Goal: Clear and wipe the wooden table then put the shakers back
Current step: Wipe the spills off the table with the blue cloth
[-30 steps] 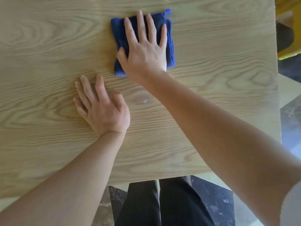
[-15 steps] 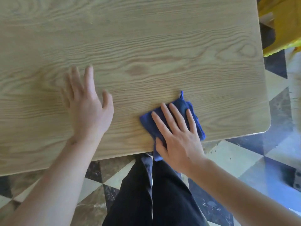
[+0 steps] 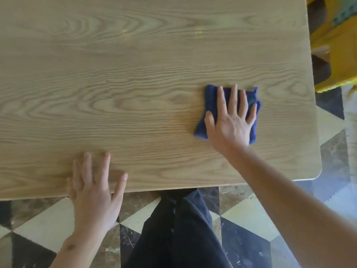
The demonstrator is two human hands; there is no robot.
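Head view: wooden bench filling the upper and middle frame, near edge running across the lower third, rounded corner at right. Blue cloth folded, lying flat on the bench surface at centre right, well inside the right edge. Right hand pressed flat on top of the cloth, fingers straight and spread, thumb touching the cloth's left border; no curl, no pinch. Left hand at lower left, straddling the near edge of the bench, fingers extended and lying flat on the wood, heel of the hand off the edge; holding nothing. Shakers not visible in this view. Dark trousers at bottom centre below the bench edge. Checkered tiled floor beneath. Yellow object, blurred, at the upper right.
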